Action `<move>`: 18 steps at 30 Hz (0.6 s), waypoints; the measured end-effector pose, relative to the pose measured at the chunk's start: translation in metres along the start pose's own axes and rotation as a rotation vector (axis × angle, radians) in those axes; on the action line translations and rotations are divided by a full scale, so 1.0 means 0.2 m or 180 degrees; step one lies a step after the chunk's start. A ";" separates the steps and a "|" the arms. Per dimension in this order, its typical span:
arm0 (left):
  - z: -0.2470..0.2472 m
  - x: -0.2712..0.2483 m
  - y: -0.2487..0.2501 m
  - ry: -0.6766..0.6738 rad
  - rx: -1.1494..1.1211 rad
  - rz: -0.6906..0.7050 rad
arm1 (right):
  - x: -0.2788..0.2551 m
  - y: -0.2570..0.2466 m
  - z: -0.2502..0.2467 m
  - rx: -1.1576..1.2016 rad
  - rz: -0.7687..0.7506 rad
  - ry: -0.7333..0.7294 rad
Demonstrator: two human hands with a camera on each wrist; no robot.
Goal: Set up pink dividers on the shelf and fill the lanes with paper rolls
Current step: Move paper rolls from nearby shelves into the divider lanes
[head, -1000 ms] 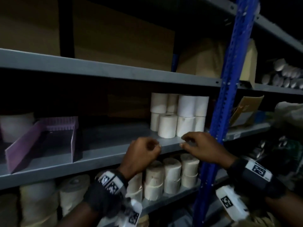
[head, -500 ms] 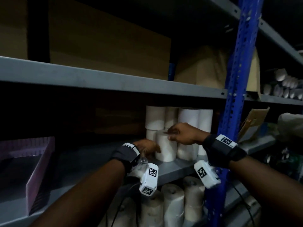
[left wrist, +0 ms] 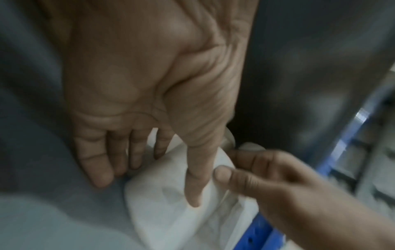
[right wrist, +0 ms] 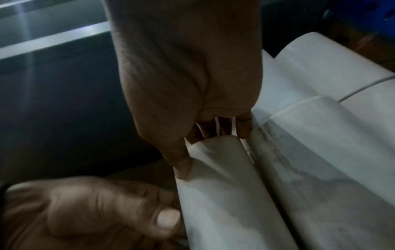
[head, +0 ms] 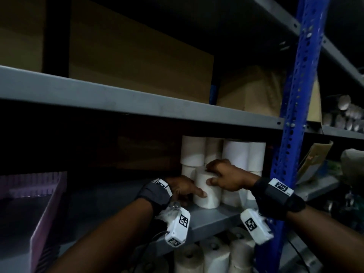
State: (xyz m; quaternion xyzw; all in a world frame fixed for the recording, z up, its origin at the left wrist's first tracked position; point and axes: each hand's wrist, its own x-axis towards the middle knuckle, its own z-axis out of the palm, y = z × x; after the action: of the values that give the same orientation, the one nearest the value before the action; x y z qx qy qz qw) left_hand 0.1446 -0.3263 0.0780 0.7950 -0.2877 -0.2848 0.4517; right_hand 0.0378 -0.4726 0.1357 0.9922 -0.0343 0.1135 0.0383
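Note:
A white paper roll point(head: 207, 196) stands upright at the front of a stack of rolls point(head: 236, 154) on the grey shelf point(head: 208, 218). My right hand point(head: 222, 174) grips the roll's top rim, fingers over the top and thumb on its side; the right wrist view shows this hand point(right wrist: 183, 81) on the roll point(right wrist: 224, 194). My left hand point(head: 184, 190) clasps the roll lower down. In the left wrist view its thumb point(left wrist: 194, 177) lies along the roll point(left wrist: 171, 216) with the fingers at the far side. Pink dividers point(head: 49, 209) stand at the shelf's left end.
A blue perforated upright point(head: 291, 115) rises just right of the stack. Brown cardboard boxes point(head: 137, 66) fill the shelf above. More rolls point(head: 212, 257) stand on the shelf below. Bare grey shelf surface point(head: 110, 201) lies between the dividers and the stack.
Both hands left the shelf's front edge and reached in to the front roll. The right hand now grips its top and the left thumb lies on its side. The view moved closer.

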 end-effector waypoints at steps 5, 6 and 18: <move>0.03 -0.14 -0.02 -0.0232 0.0336 0.0789 | -0.14 0.00 -0.05 0.0299 -0.0351 0.0276; 0.04 -0.18 -0.01 -0.0280 0.0291 0.0976 | -0.18 0.00 -0.07 0.0462 -0.0354 0.0326; 0.54 -0.90 -0.09 0.0826 -0.0906 0.2471 | -0.90 -0.22 -0.34 0.1807 -0.0932 0.0691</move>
State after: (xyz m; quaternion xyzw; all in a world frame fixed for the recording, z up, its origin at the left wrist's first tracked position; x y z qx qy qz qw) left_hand -0.0491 -0.2497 0.0496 0.5869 -0.4641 -0.0283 0.6629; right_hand -0.1485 -0.4119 0.1573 0.9398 0.1458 0.2169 -0.2201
